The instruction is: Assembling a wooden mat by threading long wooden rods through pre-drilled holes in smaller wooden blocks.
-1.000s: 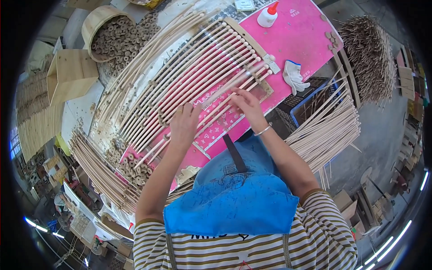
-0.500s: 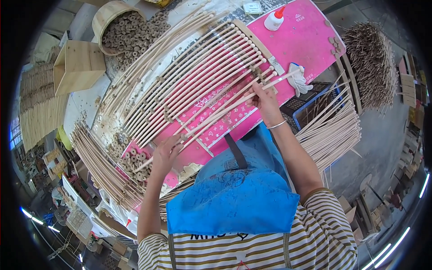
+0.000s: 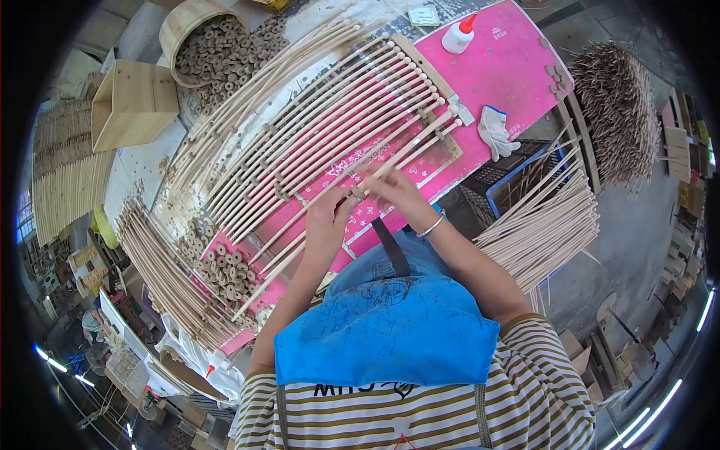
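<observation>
My left hand (image 3: 328,221) is closed near the middle of a long wooden stick (image 3: 279,268), its fingertips at a small brown wooden ring (image 3: 358,193). Just right of it, my right hand (image 3: 401,198) has its fingers curled on the same stick; they are slightly blurred. The stick slants from the lower left to the upper right over the pink tabletop. Beyond my hands, several ball-ended sticks (image 3: 330,124) lie side by side in a row, small rings on many of them. Their ball ends line up along a wooden strip (image 3: 429,69).
Loose wooden rings (image 3: 229,271) are heaped at the table's left, and more spill from a wooden tub (image 3: 171,45). A red-capped glue bottle (image 3: 457,37) and a white glove (image 3: 495,133) sit at right. Stick bundles (image 3: 544,225) rest beside a dark crate (image 3: 517,180).
My hands have come together at the stick's middle: the left moved up and right, the right moved down and left. The stick has slid toward the lower left.
</observation>
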A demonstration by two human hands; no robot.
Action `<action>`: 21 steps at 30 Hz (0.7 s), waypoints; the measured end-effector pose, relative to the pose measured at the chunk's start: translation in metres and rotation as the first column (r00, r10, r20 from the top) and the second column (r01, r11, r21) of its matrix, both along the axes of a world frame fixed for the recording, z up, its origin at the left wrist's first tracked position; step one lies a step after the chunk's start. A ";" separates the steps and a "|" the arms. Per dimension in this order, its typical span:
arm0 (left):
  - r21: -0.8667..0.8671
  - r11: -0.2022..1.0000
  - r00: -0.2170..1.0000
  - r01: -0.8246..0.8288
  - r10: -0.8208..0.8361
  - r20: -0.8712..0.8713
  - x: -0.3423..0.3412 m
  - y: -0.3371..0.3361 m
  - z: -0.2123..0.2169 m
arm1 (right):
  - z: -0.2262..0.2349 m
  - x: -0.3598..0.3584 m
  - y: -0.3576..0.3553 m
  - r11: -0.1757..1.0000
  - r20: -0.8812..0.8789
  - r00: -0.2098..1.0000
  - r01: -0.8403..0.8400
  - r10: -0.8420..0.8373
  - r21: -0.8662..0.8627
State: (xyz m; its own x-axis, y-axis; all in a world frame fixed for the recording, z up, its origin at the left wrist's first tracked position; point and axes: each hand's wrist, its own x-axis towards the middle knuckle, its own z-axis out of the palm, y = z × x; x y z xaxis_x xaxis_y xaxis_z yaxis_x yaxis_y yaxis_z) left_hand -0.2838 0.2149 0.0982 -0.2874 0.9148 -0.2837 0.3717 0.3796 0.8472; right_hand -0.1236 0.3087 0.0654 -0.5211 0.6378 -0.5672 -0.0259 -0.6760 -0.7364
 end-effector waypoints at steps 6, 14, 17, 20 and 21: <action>-0.064 0.998 0.998 0.006 -0.002 0.061 -0.001 -0.011 0.001 | -0.005 0.008 -0.005 0.999 -0.017 0.999 -0.036 0.037 0.024; -0.108 0.993 0.979 -0.037 0.058 0.194 -0.005 -0.026 0.000 | -0.016 0.043 0.041 0.987 0.056 0.989 0.133 -0.138 0.091; -0.110 0.994 0.981 -0.029 0.050 0.186 -0.005 -0.029 -0.003 | -0.020 0.051 0.044 0.979 0.060 0.983 0.167 -0.175 0.115; -0.103 0.994 0.984 -0.024 0.042 0.176 -0.004 -0.029 -0.005 | -0.017 0.054 0.042 0.988 0.093 0.984 0.146 -0.150 0.053; -0.105 0.994 0.983 -0.022 0.041 0.177 -0.003 -0.028 -0.004 | -0.006 0.053 0.041 0.987 -0.011 0.987 0.159 -0.160 -0.019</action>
State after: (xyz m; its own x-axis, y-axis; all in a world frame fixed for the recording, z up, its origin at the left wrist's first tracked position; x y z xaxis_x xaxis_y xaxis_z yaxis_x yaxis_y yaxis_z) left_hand -0.2869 0.1867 0.0942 -0.2518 0.8697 -0.4244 0.2045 0.4765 0.8551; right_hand -0.0709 0.3495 0.0593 -0.4203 0.7029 -0.5738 -0.1433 -0.6759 -0.7230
